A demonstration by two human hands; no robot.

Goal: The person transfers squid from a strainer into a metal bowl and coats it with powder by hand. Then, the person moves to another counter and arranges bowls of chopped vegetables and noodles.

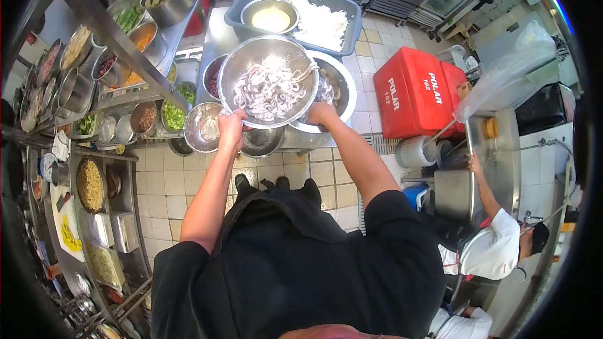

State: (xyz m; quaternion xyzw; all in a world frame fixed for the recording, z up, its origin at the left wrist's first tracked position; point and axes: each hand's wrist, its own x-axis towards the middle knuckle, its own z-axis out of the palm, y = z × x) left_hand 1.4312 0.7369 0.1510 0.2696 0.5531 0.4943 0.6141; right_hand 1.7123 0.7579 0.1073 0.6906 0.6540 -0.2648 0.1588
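A metal colander (269, 80) full of pale, purplish squid-like strips (270, 91) is tilted over the left part of a wide steel bowl (344, 81). My left hand (232, 127) is closed on the colander's near left rim. On the right, my right hand (321, 115) reaches into the wide bowl, beside more of the strips (328, 88); its fingers are mostly hidden behind the colander rim. A small bowl with whitish residue (202, 127) stands left of my left hand, and another steel bowl (262, 140) is below the colander.
A grey tub (352, 9) of white rice-like food and a bowl of yellowish liquid (270, 19) stands behind. Food containers fill the shelves (125, 97) at left. A red cooler (405, 94) is at right, near a sink and a co-worker in white (496, 245).
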